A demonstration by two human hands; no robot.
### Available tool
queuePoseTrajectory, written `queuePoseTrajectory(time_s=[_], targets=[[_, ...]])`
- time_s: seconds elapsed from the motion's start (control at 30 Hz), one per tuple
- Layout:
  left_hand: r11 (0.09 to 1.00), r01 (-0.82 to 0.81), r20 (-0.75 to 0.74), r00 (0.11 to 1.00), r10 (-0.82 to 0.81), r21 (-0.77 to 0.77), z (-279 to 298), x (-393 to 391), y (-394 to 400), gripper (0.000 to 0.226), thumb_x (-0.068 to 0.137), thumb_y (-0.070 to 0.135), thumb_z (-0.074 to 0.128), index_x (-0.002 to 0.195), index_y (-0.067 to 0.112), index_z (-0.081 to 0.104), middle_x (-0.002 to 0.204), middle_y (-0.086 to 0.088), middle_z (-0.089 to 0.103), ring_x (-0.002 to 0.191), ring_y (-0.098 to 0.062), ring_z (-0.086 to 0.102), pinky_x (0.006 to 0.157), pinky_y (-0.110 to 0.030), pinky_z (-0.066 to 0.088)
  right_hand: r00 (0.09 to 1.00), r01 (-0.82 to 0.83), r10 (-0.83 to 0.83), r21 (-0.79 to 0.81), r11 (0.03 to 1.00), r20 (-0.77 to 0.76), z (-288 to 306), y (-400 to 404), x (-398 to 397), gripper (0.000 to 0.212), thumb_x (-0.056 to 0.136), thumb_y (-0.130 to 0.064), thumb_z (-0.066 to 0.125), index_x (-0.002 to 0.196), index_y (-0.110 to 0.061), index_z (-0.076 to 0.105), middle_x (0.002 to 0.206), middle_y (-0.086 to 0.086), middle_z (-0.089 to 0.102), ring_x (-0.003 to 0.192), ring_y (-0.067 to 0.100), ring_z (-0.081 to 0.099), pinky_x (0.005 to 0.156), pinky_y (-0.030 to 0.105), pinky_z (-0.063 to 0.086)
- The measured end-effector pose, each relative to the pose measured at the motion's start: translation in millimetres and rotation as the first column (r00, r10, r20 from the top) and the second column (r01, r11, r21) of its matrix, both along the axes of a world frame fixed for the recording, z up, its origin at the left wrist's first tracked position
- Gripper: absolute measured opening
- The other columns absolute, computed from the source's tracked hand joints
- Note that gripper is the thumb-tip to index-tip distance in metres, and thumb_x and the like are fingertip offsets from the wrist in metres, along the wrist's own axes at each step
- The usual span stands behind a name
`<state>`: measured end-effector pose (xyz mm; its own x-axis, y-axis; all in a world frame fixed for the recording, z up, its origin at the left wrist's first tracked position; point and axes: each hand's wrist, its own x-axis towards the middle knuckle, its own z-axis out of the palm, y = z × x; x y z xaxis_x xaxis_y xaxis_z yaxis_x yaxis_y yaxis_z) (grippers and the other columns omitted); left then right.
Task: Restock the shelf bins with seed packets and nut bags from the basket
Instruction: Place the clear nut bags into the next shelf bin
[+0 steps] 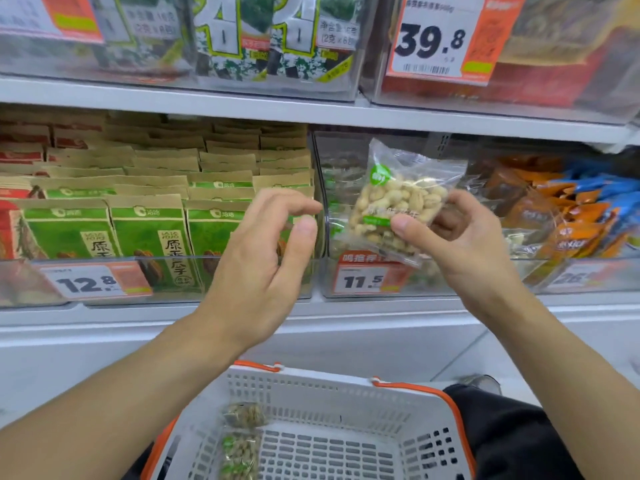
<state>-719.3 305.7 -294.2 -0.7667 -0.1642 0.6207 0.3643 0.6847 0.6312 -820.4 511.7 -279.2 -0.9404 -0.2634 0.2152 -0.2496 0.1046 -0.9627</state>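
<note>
Step in hand, as judged: placing a nut bag into its bin. The right hand (460, 237) pinches a clear plastic bag of pale shelled peanuts with a green round label (398, 209), thumb on the front face and fingers behind, holding it upright and slightly tilted in front of the clear plastic shelf bin with the 11.5 price tag (363, 278). The bag is above the bin's front wall and not yet inside. The left hand (263, 258) hangs just beside the bag on its left, fingers loosely bent, thumb and forefinger apart, grasping nothing.

Next move, as judged: carry the bag over the front wall and set it down among the like bags dimly visible inside; the free hand could steady it. The bag is soft and slippery-looking, so it may slump or slide forward.

Remaining stock: the white perforated plastic basket with orange handles (346, 393) sits below, near the bottom edge of view, holding two small clear bags of greenish seeds or nuts (242, 441) against its left side.

Surroundings: white shop shelving (311, 112). Left of the target bin, a bin packed with green-and-kraft paper seed packets (152, 230), tagged 12.8. To the right, a bin of orange and blue snack packets (571, 216). On the shelf above, green-and-white seaweed packs (263, 39) and a 39.8 price tag (436, 39).
</note>
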Motion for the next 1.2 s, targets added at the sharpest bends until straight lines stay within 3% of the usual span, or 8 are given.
queuePoseTrajectory(time_s=[0.27, 0.47, 0.57, 0.73, 0.83, 0.93, 1.07, 1.2], targets=[[0.974, -0.052, 0.089, 0.993, 0.073, -0.223, -28, -6, -7, 0.028, 0.096, 0.033, 0.048, 0.11, 0.012, 0.06, 0.11, 0.003, 0.053, 0.109, -0.016, 0.049, 0.095, -0.027, 0.037, 0.99, 0.125, -0.113, 0.144, 0.982, -0.085, 1, -24, -58, 0.071, 0.075, -0.031, 0.086, 0.132, -0.012, 0.048, 0.119, -0.002, 0.066, 0.106, 0.007, 0.066, 0.095, 0.028, 0.054], [0.915, -0.07, 0.154, 0.978, 0.142, -0.397, -51, -14, 0, 0.04, 0.095, 0.046, 0.043, 0.115, 0.015, 0.058, 0.11, 0.002, 0.055, 0.105, -0.021, 0.052, 0.089, -0.036, 0.036, 0.999, 0.02, -0.027, 0.172, 0.985, 0.039, -10, -63, -149, 0.047, 0.073, -0.028, 0.088, 0.11, -0.021, 0.059, 0.116, 0.003, 0.071, 0.109, 0.023, 0.067, 0.102, 0.046, 0.051], [0.894, -0.072, 0.143, 0.978, 0.15, -0.442, -57, -15, 4, 0.036, 0.095, 0.043, 0.043, 0.113, 0.017, 0.058, 0.108, 0.004, 0.055, 0.102, -0.02, 0.053, 0.089, -0.034, 0.033, 0.999, -0.031, 0.022, 0.212, 0.977, 0.048, -14, -76, -189, 0.081, 0.048, -0.059, 0.094, 0.114, -0.027, 0.059, 0.121, -0.001, 0.07, 0.113, 0.023, 0.066, 0.102, 0.045, 0.051], [0.893, -0.057, 0.127, 0.984, 0.126, -0.446, -64, -14, 0, 0.029, 0.095, 0.039, 0.046, 0.114, 0.019, 0.057, 0.109, 0.006, 0.053, 0.103, -0.017, 0.052, 0.092, -0.031, 0.031, 0.982, -0.19, 0.174, 0.289, 0.938, 0.079, -1, -94, -209, 0.07, 0.062, -0.043, 0.086, 0.121, -0.021, 0.056, 0.127, 0.001, 0.066, 0.111, 0.018, 0.068, 0.1, 0.044, 0.054], [0.901, -0.045, 0.121, 0.987, 0.107, -0.432, -64, -15, -1, 0.027, 0.095, 0.036, 0.045, 0.112, 0.019, 0.056, 0.107, 0.006, 0.053, 0.1, -0.018, 0.052, 0.09, -0.033, 0.032, 0.981, -0.107, 0.17, 0.479, 0.871, -0.089, -3, -102, -224, 0.069, 0.074, -0.046, 0.085, 0.129, -0.018, 0.055, 0.126, 0.0, 0.066, 0.115, 0.018, 0.063, 0.104, 0.04, 0.05], [0.908, -0.06, 0.131, 0.983, 0.125, -0.415, -64, -16, 0, 0.026, 0.096, 0.037, 0.043, 0.109, 0.02, 0.056, 0.106, 0.008, 0.053, 0.099, -0.017, 0.052, 0.09, -0.034, 0.032, 0.979, -0.064, 0.146, 0.465, 0.883, -0.142, -10, -112, -233, 0.051, 0.084, -0.031, 0.079, 0.126, -0.015, 0.055, 0.122, 0.005, 0.067, 0.112, 0.019, 0.064, 0.103, 0.039, 0.051], [0.914, -0.08, 0.12, 0.983, 0.138, -0.397, -63, -18, 4, 0.026, 0.096, 0.037, 0.04, 0.106, 0.02, 0.057, 0.103, 0.008, 0.053, 0.097, -0.016, 0.052, 0.091, -0.032, 0.03, 0.979, -0.176, 0.201, 0.382, 0.907, -0.026, -9, -101, -240, 0.093, 0.056, -0.06, 0.09, 0.131, -0.017, 0.056, 0.124, -0.001, 0.07, 0.115, 0.018, 0.066, 0.1, 0.043, 0.054], [0.928, -0.083, 0.119, 0.984, 0.135, -0.364, -62, -20, 5, 0.023, 0.096, 0.035, 0.039, 0.104, 0.022, 0.056, 0.101, 0.01, 0.052, 0.096, -0.013, 0.05, 0.092, -0.03, 0.029, 0.975, -0.123, 0.203, 0.533, 0.837, -0.094, -7, -99, -239, 0.086, 0.064, -0.064, 0.082, 0.131, -0.017, 0.057, 0.122, -0.004, 0.07, 0.112, 0.014, 0.067, 0.094, 0.033, 0.055]])
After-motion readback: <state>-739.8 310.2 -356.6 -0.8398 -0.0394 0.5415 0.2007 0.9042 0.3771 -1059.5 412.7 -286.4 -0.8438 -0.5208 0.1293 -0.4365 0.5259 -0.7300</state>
